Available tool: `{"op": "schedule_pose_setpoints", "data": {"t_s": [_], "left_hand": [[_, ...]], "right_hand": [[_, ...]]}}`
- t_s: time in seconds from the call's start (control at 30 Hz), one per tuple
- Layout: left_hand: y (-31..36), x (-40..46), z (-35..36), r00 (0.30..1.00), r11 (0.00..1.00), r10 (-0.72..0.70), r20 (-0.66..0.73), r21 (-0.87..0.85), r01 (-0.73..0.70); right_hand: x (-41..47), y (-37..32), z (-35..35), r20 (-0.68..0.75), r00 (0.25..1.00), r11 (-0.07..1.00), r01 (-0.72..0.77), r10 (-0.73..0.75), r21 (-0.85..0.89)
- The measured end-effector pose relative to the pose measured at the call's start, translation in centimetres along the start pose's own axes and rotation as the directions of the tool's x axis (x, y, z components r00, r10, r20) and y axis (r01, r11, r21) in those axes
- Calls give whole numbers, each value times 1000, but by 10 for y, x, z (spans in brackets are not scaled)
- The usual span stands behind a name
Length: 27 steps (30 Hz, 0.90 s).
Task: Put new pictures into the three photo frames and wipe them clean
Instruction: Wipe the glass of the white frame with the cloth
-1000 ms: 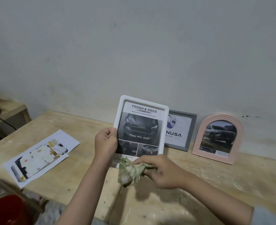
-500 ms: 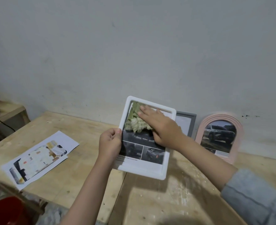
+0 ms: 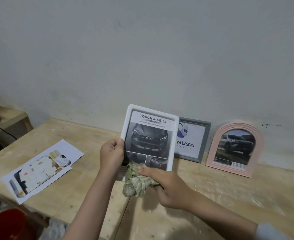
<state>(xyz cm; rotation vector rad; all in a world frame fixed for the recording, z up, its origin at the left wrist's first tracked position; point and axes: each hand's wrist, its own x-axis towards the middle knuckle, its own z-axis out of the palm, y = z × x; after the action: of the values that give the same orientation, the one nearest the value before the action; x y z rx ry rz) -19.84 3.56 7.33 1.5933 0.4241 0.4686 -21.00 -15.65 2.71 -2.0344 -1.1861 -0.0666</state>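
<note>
Wooden bench (image 3: 84, 135) by a grey wall: left hand (image 3: 112, 153) pinches the upright white frame (image 3: 150, 135); right hand (image 3: 167, 186), fingers clutching the cloth (image 3: 137, 182), has swept from top to bottom edge, so wiping nears done

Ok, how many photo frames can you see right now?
3. The white frame is held up by the left hand; the grey frame and the pink arched frame lean against the wall. None seems hidden.

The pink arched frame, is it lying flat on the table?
No, the pink arched frame stands upright on the table, leaning back toward the wall.
</note>
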Motion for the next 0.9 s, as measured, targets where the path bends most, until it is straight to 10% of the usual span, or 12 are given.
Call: {"op": "schedule_pose_setpoints", "data": {"t_s": [0.2, 0.33, 0.5, 0.9], "left_hand": [[-2, 3, 6, 1000, 1000, -11, 11, -27, 11], [3, -4, 16, 988, 1000, 17, 151, 7, -19], [1, -11, 25, 966, 993, 119, 230, -47, -111], [1, -12, 17, 960, 929, -79, 270, -328, 169]], "right_hand": [[24, -13, -46, -95, 977, 956, -166, 193, 242], [53, -5, -81, -356, 930, 959, -20, -85, -282], [73, 14, -79, -239, 967, 755, -92, -87, -649], [36, 1, -20, -43, 996, 899, 54, -81, -434]]}}
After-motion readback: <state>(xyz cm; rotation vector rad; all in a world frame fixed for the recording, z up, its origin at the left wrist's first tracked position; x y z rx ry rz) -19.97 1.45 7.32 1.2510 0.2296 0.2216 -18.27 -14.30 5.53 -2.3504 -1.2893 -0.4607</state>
